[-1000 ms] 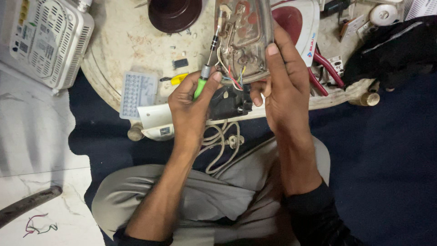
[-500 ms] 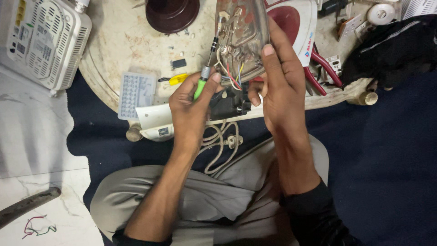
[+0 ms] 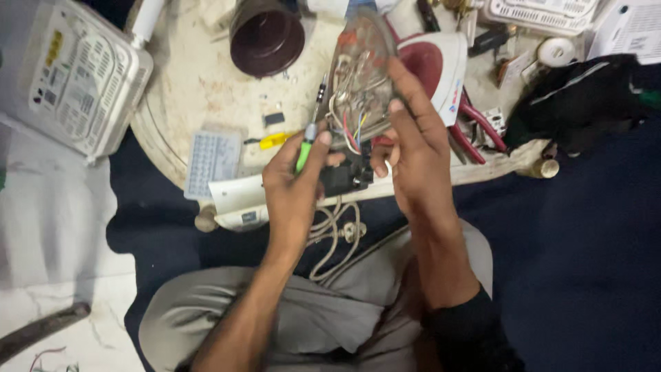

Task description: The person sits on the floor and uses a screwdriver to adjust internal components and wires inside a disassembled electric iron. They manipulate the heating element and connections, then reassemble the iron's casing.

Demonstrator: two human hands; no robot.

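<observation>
My left hand (image 3: pixel 295 186) grips a screwdriver (image 3: pixel 308 134) with a green handle, its shaft pointing up and away. My right hand (image 3: pixel 413 148) holds an opened clothes iron base (image 3: pixel 358 83), a metal plate with coloured wires showing inside, tilted up above the round table. Both hands also pinch a black part (image 3: pixel 344 178) at the iron's lower end, where a beige cord (image 3: pixel 334 231) hangs down over my lap.
A round worn table (image 3: pixel 200 89) carries a dark brown cup-like part (image 3: pixel 267 38), a red and white iron shell (image 3: pixel 434 65), a small grey keypad (image 3: pixel 212 160), red pliers (image 3: pixel 475 127) and small parts. A white router (image 3: pixel 76 79) lies at left, black cloth (image 3: pixel 585 103) at right.
The view has shifted slightly, so the table sits lower in frame. My hands, the screwdriver and the iron base keep the same grip and relation.
</observation>
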